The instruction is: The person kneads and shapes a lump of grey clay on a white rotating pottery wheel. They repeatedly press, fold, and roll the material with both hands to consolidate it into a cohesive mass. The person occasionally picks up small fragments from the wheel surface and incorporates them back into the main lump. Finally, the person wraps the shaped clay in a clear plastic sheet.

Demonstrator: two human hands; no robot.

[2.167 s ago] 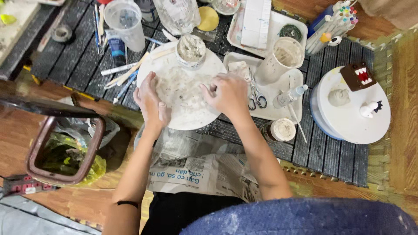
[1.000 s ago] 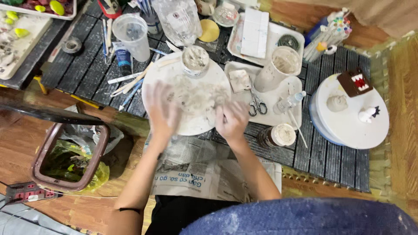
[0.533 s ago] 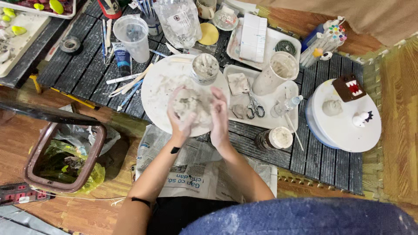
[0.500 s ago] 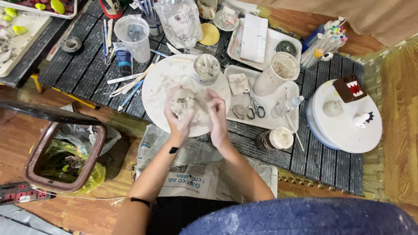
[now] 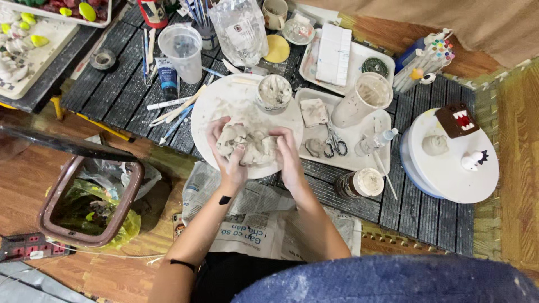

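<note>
Both hands cup a pale lump of clay (image 5: 250,147) just above the round white board (image 5: 210,106): the left hand (image 5: 227,154) and right hand (image 5: 287,157) press inward from opposite sides (fingers curled round it), squeezing it together.

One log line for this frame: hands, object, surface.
left hand: gripping clay lump | right hand: gripping same lump | surface: round white board | nearby: scissors on tray
</note>
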